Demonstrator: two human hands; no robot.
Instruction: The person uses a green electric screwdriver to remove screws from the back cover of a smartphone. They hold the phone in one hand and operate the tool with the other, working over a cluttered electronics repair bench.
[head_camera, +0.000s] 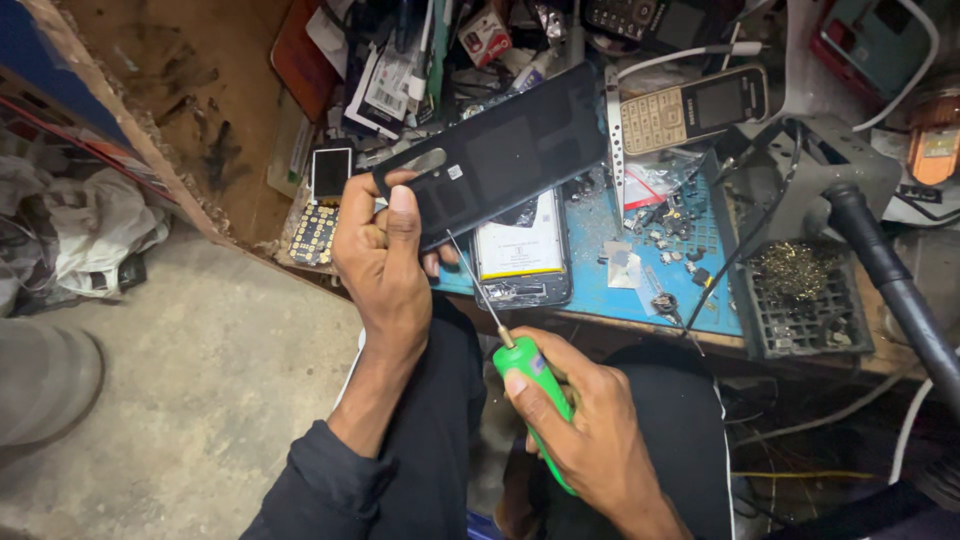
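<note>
Cluttered blue mat (610, 285), concrete floor (200, 380).

1. We see a blue work mat (640, 285) on the bench, with many small parts scattered on it.
2. On the mat lies an opened smartphone (523, 258) with its white battery showing and broken glass at the lower edge.
3. Above the mat we see a gold keypad phone (692, 108) lying on its side.
4. At the left edge of the bench lies a smaller keypad phone (322, 205) with a dark screen.
5. To the right of the mat stands a black grid tray (800, 300) that holds a ball of brass wool.
6. We notice a thick black hose (890, 280) at the right.
7. The floor (200, 370) is grey concrete, and a white cloth (95, 230) lies at the left.
</note>
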